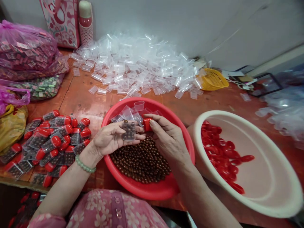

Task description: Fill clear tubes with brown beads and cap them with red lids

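Note:
My left hand holds a small clear plastic case filled with round brown balls, its fingers behind and around it. Between the thumb and fingers of my right hand is a red cap, just to the right of the case and apart from it. Both hands are over a red basin. Inside it lie many glossy brown balls, with several clear cases without caps at its far side.
A cream tub of red caps stands at right. Filled, red-capped cases are piled at left. Clear cases heap along the wall beside a yellow basket. Pink bags and a bottle stand at back left.

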Tool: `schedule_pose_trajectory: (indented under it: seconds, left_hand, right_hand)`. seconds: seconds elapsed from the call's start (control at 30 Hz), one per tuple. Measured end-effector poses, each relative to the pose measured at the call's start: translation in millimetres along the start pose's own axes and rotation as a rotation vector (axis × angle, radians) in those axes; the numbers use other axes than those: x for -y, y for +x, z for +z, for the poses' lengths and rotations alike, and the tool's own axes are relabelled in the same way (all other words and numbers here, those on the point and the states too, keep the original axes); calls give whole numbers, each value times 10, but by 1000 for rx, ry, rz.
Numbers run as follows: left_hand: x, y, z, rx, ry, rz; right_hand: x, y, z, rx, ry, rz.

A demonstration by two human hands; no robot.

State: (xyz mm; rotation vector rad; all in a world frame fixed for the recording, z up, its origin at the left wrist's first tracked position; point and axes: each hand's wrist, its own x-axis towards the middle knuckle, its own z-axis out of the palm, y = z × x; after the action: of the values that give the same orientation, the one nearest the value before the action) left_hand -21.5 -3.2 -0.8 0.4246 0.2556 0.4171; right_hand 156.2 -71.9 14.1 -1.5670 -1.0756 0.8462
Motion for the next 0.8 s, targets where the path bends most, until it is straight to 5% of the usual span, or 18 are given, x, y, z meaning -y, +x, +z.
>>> schedule_pose_trajectory:
  seconds: [0.4,0.8]
  left_hand:
    - [26,-7,1,35,16,-25]
    - [63,-1,12,35,112,-84]
  right_hand:
    - [310,168,78,169,30,-138]
    - [324,198,134,267,-56,-198]
